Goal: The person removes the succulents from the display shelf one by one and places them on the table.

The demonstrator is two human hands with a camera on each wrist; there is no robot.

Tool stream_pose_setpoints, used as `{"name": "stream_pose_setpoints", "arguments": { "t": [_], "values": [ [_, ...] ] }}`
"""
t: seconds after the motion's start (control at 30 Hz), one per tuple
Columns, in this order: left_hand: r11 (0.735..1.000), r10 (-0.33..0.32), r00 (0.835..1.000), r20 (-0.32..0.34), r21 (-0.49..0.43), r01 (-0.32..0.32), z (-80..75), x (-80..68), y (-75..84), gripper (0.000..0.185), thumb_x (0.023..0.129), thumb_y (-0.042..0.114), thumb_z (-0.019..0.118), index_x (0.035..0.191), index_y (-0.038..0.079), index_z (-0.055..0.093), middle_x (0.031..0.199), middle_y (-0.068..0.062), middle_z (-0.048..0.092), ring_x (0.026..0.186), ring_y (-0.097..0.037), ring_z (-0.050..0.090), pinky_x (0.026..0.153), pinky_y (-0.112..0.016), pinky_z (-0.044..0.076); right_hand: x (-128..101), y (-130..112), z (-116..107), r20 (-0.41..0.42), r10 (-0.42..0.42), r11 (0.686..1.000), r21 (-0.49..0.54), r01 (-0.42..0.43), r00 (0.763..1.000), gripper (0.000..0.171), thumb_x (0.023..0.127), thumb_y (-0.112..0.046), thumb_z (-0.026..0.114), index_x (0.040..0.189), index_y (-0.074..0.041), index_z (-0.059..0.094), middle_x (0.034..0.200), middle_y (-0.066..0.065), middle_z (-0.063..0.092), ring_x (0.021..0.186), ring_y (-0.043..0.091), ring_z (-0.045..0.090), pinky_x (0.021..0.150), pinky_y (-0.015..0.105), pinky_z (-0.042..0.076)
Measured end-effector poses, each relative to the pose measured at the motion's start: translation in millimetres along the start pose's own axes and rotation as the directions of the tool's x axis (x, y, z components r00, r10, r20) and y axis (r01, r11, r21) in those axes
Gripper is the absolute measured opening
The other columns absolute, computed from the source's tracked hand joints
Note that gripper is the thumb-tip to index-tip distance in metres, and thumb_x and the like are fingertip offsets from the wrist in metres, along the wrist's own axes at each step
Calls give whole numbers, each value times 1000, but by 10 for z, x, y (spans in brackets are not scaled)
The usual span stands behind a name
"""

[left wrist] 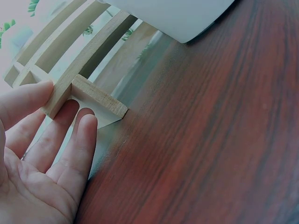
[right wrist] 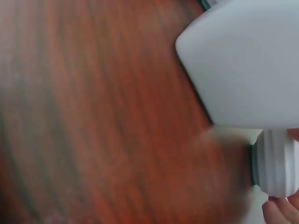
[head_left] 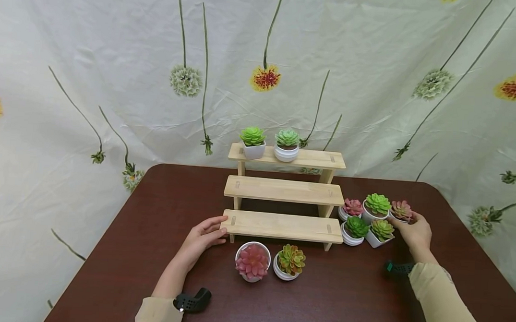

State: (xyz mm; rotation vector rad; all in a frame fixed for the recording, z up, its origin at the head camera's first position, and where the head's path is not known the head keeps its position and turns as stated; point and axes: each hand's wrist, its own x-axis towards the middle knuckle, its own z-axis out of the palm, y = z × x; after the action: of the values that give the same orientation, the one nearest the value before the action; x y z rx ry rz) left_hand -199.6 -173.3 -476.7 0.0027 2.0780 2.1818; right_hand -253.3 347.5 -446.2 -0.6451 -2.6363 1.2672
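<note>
A three-step wooden shelf stand (head_left: 281, 224) stands on the table. My left hand (head_left: 203, 235) pinches the left end of its lowest step; the left wrist view shows the thumb above the board and fingers (left wrist: 86, 135) below. At the far right, my right hand (head_left: 417, 233) grips a small potted succulent (head_left: 401, 211) with dusty-pink leaves. Its white ribbed pot (right wrist: 275, 163) lies between thumb and fingers at the edge of the right wrist view. Beside it are a bright green succulent (head_left: 377, 204) and a yellow-green one (head_left: 382, 230) in a square pot.
A green succulent (head_left: 253, 137) and a pale green one (head_left: 286, 145) stand on the top step. In front sit a large pink succulent (head_left: 252, 261) and an orange-green one (head_left: 290, 261). A dark green succulent (head_left: 356, 227) and a red-pink one (head_left: 352, 207) stand right of the stand.
</note>
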Motion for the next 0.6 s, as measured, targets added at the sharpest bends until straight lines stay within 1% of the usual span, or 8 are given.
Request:
{"name": "stream_pose_setpoints", "arguments": {
  "t": [0.13,0.3,0.4,0.43,0.53,0.57,0.6],
  "values": [
    [1000,1,1000,0,-8,-1,0,-2,-5,44,90,12,64,130,-1,52,117,-19,59,93,-21,61,83,-32,53,3,-65,-34,-18,-14,1000,26,14,1000,78,88,-31,63,140,14,24,139,34,32,124,47,34,102,55,33],
    [1000,5,1000,1,-2,-5,3,-5,-2,44,90,13,64,130,0,52,119,-19,59,94,-21,61,83,-32,53,16,-189,-65,-49,-49,996,69,52,998,79,88,-25,64,144,9,20,145,29,28,131,43,30,105,52,30],
    [1000,7,1000,0,0,-7,1,-7,1,44,90,13,64,130,0,52,119,-19,58,94,-21,61,83,-31,53,33,-241,-70,-73,-64,995,78,69,995,79,89,-29,63,146,5,20,146,27,29,131,40,32,105,50,31],
    [1000,7,1000,1,0,-7,0,-8,1,44,90,13,64,130,0,52,119,-19,58,94,-21,61,83,-31,53,36,-255,-76,-78,-74,994,69,80,994,79,90,-32,62,146,4,20,146,26,30,130,39,34,104,49,33],
    [1000,6,1000,2,-1,-6,-1,-7,4,44,90,13,64,130,-1,52,120,-19,58,94,-20,61,83,-31,53,25,-341,-99,-79,-82,994,66,87,993,77,90,-31,61,147,2,20,146,24,30,129,38,35,103,49,35],
    [1000,7,1000,3,-1,-7,-2,-6,4,44,90,13,64,130,-1,52,119,-19,58,94,-20,61,83,-32,53,107,-276,-80,-85,-99,993,64,104,991,78,90,-35,61,147,0,21,146,23,31,129,37,36,102,49,36],
    [1000,7,1000,3,0,-7,-1,-6,4,44,90,13,64,130,-1,52,119,-19,58,94,-20,61,83,-32,53,89,-312,-91,-82,-110,991,68,115,991,77,90,-34,60,147,0,21,146,23,31,130,37,36,102,50,37]
  ]
}}
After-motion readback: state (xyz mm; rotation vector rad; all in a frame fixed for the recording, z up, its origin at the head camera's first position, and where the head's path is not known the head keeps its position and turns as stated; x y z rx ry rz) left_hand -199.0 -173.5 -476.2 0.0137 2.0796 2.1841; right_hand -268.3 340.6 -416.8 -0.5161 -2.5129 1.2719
